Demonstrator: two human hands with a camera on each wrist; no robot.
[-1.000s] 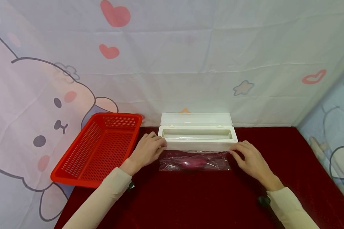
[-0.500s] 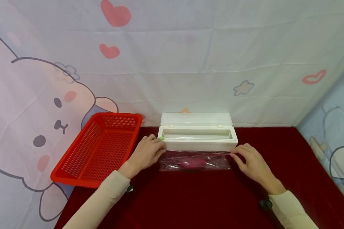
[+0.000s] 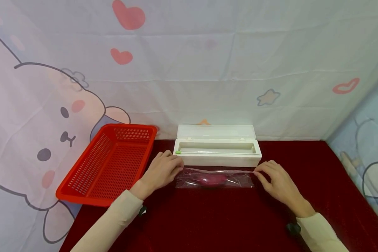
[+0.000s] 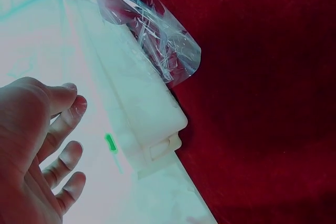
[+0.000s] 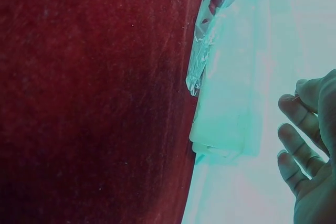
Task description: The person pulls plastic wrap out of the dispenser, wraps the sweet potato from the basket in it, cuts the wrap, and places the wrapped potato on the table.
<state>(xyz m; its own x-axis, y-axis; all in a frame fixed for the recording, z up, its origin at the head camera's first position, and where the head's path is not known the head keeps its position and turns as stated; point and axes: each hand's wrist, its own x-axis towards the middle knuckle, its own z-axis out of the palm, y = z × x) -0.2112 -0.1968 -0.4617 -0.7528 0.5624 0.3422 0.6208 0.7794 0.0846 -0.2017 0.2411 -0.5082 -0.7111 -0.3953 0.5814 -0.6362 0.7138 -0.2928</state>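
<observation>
A clear sheet of cling film (image 3: 236, 180) lies over a pinkish-purple rounded object (image 3: 211, 179), whose kind I cannot make out, on the dark red cloth. At the film's far left corner my left hand (image 3: 163, 171) pinches between thumb and index finger. My right hand (image 3: 278, 182) pinches the far right corner the same way, so the far edge stretches between both hands. Just behind the film stands a white cling film dispenser (image 3: 220, 161), its lid (image 3: 215, 132) raised and a film roll (image 3: 214, 150) inside. A green slide cutter (image 3: 178, 152) sits at its left end.
To the left is a red perforated plastic basket (image 3: 113, 164), close to my left forearm. A printed curtain (image 3: 208, 70) hangs right behind the dispenser. The dark red cloth (image 3: 214, 220) covers the table in front.
Both hands have come slightly back from the dispenser, bringing the film's far edge toward me. The green cutter, hidden behind my left fingers at first, now shows.
</observation>
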